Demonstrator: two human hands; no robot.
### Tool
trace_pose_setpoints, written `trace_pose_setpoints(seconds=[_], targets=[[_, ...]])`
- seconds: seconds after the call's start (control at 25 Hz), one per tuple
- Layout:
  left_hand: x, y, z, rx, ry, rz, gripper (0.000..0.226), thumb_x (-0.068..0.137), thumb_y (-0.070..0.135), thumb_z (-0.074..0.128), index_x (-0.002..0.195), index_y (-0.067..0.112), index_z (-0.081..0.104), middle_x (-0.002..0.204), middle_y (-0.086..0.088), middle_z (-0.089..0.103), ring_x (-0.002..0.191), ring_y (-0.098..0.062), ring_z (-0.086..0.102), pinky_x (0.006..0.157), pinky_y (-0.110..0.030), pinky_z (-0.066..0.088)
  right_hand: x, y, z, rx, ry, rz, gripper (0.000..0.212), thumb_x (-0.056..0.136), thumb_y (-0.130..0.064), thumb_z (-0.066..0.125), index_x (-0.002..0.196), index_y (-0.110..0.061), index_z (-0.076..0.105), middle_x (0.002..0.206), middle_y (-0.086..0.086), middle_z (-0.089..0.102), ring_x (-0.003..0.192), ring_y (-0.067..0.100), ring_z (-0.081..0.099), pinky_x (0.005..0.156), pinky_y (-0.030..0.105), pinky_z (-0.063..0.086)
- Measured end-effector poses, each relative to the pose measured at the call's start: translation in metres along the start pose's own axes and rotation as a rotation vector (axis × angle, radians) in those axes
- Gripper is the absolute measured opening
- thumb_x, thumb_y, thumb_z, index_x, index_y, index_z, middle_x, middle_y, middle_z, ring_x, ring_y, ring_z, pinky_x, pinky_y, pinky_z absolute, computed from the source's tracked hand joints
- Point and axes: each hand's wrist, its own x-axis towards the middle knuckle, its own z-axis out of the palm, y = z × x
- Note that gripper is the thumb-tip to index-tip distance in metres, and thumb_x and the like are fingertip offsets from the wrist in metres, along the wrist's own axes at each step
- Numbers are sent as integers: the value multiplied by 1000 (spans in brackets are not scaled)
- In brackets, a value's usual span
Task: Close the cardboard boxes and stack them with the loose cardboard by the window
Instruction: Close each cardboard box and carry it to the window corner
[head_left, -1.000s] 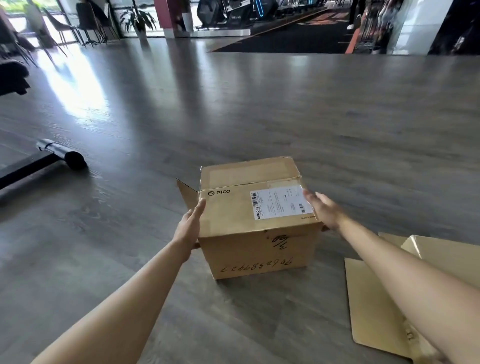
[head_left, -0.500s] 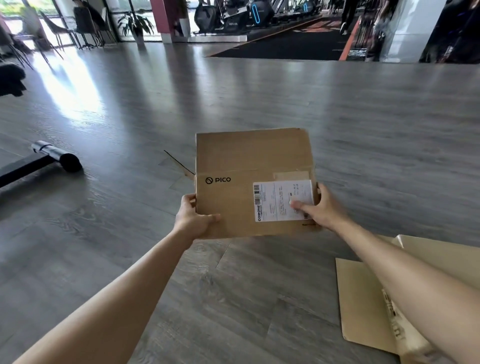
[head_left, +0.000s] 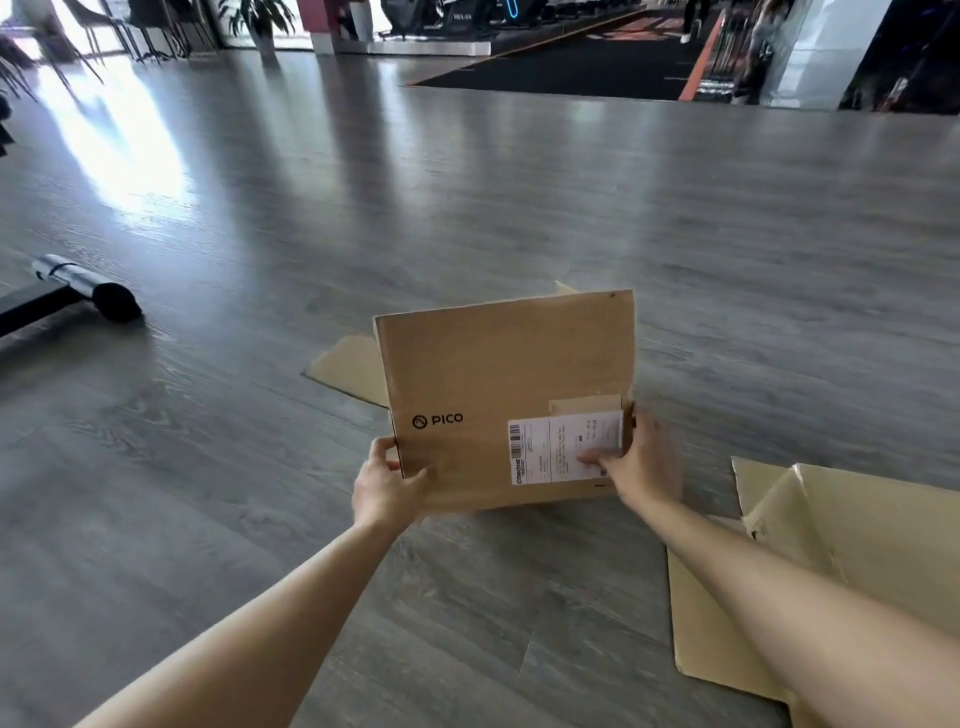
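**Cardboard box held at frame centre**

Brown cardboard box (head_left: 498, 384), marked PICO, sits at centre frame, its broad face turned to the camera. Left hand (head_left: 387, 480) grips the lower left corner, fingers curled round the edge. Right hand (head_left: 641, 467) grips the lower right edge, thumb on the white shipping label (head_left: 563, 449). Loose cardboard (head_left: 852, 525) lies on the grey floor (head_left: 260, 467) at lower right. One flap (head_left: 350, 366) projects at the box's left.
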Motion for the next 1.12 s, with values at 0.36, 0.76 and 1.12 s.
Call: trace_pose_setpoints(seconds=[0.36,0.76,1.12], targets=[[1,-47,26,212,-216,2,109,77,44,81,158,35,9,132,7,61,107,-28,64,87,-37,55,-40,46,27,-16,-348,-7,104,70,-49,85,145,-40,14,133,-19,45,119,3,45,99,30,42],[-5,-48,11,354,-183,108,99,74,57,79,151,19,29,141,-6,54,125,-27,54,102,-42,48,-44,44,-9,-100,-362,-37,94,72,-51,83,148,-24,35,156,0,40,138,25,44,107,42,40],[-28,-4,-31,326,138,469,104,65,81,69,147,22,44,139,2,59,128,-19,54,102,-43,49,-52,11,-62,-85,-152,-185,100,72,-53,82,155,-29,31,141,4,58,125,26,57,92,41,55]])
